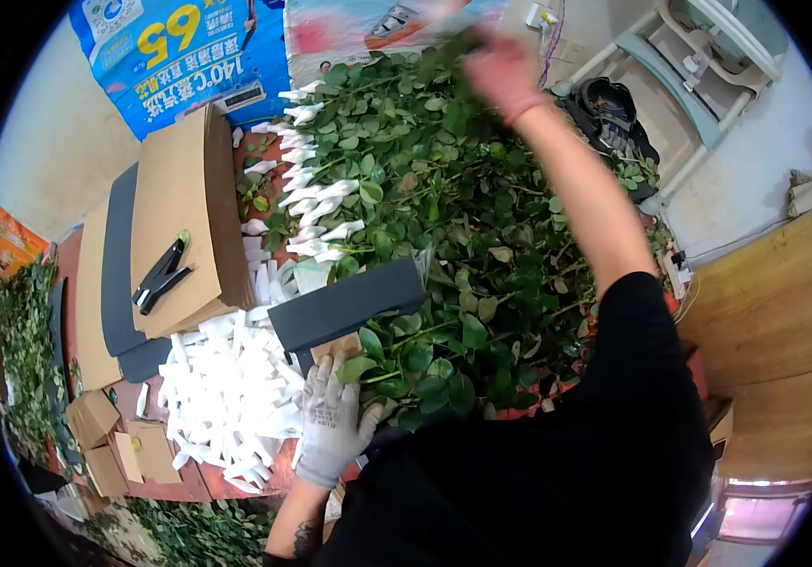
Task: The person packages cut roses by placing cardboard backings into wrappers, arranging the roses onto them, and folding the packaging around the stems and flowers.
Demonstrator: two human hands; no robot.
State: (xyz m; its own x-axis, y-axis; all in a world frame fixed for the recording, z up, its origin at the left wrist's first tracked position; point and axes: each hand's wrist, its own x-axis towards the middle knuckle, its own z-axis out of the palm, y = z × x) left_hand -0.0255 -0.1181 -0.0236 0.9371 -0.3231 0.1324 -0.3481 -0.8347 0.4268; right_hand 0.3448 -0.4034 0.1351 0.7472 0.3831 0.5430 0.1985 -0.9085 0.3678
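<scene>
My left hand (332,423), in a pale grey glove, lies at the near edge of the table with its fingers stretched out. Its fingertips touch a small brown cardboard piece (337,348) beside a dark grey sheet (349,300). My right hand (502,77), in a pinkish glove, reaches to the far side over the leafy stems (444,180). Motion blurs its fingers, and some dark leaves show next to them; whether it grips them is unclear. White-sleeved flower heads (304,203) line the left side of the stems.
A heap of white foam sleeves (231,392) lies left of my left hand. Behind it, a black stapler (162,276) rests on stacked brown cardboard (184,189). A shoe (609,113) and a pale-framed chair (670,85) stand at the far right. More foliage (23,331) lies at far left.
</scene>
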